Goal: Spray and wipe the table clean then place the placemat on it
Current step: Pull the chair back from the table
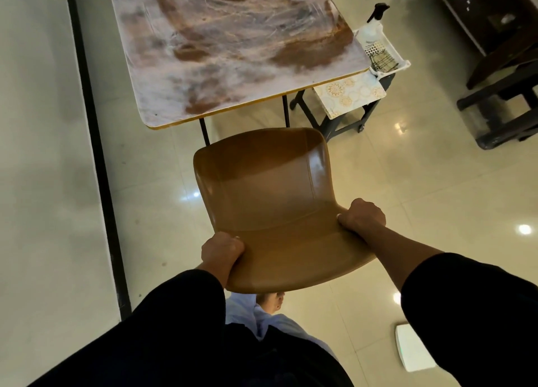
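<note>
Both hands, left hand (222, 250) and right hand (362, 215), are clamped on the near edge of the chair (267, 200); pull it evenly and low to clear the table (233, 46). The placemat (349, 94) waits on the stand far right, below the basket (381, 52).

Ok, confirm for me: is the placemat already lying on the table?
No, the placemat lies on the small stand beside the table, not on it.
</note>
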A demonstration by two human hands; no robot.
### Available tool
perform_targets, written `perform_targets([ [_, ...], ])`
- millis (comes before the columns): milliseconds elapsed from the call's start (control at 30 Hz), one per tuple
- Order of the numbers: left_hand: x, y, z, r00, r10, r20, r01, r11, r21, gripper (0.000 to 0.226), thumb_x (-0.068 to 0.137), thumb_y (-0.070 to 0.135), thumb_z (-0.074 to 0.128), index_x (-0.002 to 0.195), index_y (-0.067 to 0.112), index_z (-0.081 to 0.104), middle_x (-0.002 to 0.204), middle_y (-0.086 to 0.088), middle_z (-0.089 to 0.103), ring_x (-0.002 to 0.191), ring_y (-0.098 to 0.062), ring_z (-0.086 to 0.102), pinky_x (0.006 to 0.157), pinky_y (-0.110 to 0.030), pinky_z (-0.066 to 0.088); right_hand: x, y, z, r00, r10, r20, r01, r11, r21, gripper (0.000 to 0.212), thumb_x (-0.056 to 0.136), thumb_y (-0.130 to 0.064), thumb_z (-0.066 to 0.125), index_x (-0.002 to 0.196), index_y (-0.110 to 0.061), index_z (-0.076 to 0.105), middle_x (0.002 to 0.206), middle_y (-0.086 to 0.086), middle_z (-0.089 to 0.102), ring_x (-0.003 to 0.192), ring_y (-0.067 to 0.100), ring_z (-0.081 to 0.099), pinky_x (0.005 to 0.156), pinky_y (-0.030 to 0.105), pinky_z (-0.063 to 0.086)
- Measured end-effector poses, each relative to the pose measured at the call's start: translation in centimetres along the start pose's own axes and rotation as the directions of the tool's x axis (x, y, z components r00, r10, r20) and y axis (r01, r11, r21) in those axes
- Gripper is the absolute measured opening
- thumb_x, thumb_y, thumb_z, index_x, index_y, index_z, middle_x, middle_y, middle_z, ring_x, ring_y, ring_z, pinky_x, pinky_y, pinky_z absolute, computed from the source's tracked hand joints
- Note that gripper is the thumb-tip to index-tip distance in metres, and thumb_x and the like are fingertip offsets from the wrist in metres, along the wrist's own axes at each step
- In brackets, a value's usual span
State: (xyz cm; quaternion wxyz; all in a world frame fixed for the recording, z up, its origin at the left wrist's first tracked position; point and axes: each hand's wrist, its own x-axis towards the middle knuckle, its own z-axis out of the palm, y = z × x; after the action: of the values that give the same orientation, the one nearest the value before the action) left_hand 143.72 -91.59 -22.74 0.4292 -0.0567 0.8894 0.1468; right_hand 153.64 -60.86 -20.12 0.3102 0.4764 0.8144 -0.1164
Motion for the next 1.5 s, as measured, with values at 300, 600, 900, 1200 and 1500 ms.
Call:
perform_targets([
  [300,-2.5,3.5,0.2,0.985,0.14,0.1,-0.165,0.934,0.316,0.028,0.104,0.045,0.057,0.113,0.02,0.064,0.114,-0.006,0.069,0.105,-0.029,0.068,0.105,-0.044,0.051,-3.3,0.2,-0.1,0.954,-0.299,0.04,0.296,0.902,-0.316,0.04,0.099,-0.047,0.055,0.127,-0.019,0.061,0.126,0.008,0.064,0.119,0.031,0.059,0.098,0.044,0.044],
  [600,-7.8,6.2,2.3,0.76,0.513,0.399,-0.6,0.789,0.129,0.067,0.095,0.08,0.042,0.121,0.025,0.068,0.114,0.001,0.072,0.102,-0.021,0.069,0.09,-0.04,0.059,-8.5,2.4,-0.7,0.621,-0.732,0.28,0.765,0.644,-0.014,0.043,0.104,-0.055,0.043,0.117,-0.023,0.067,0.109,0.001,0.069,0.092,0.019,0.062,0.084,0.042,0.054],
  [900,-11.0,3.9,5.0,0.733,0.658,0.172,-0.602,0.509,0.615,0.079,0.093,0.038,0.07,0.163,0.025,0.036,0.161,0.0,0.053,0.136,-0.024,0.06,0.102,-0.039,0.055,-7.4,5.6,-0.6,0.446,-0.851,0.278,0.83,0.277,-0.484,0.066,0.09,-0.047,0.065,0.149,-0.028,0.043,0.146,-0.002,0.055,0.126,0.025,0.057,0.097,0.039,0.051],
  [1200,-13.3,4.1,7.2,0.726,0.688,0.003,-0.492,0.517,0.7,0.067,0.101,0.012,0.054,0.164,0.019,0.034,0.164,-0.005,0.048,0.142,-0.026,0.055,0.102,-0.04,0.055,-7.4,6.3,0.8,0.343,-0.933,0.107,0.841,0.254,-0.478,0.036,0.088,-0.014,0.066,0.123,-0.021,0.06,0.119,0.0,0.067,0.106,0.024,0.065,0.08,0.037,0.055],
  [1500,-14.0,6.0,8.2,0.723,0.69,-0.041,-0.488,0.551,0.677,0.068,0.099,0.01,0.057,0.163,0.019,0.038,0.162,-0.005,0.052,0.14,-0.026,0.057,0.104,-0.041,0.055,-6.7,7.8,-0.7,0.33,-0.94,0.081,0.835,0.251,-0.49,0.037,0.085,-0.009,0.063,0.119,-0.023,0.064,0.111,-0.001,0.068,0.098,0.022,0.066,0.073,0.034,0.054],
])
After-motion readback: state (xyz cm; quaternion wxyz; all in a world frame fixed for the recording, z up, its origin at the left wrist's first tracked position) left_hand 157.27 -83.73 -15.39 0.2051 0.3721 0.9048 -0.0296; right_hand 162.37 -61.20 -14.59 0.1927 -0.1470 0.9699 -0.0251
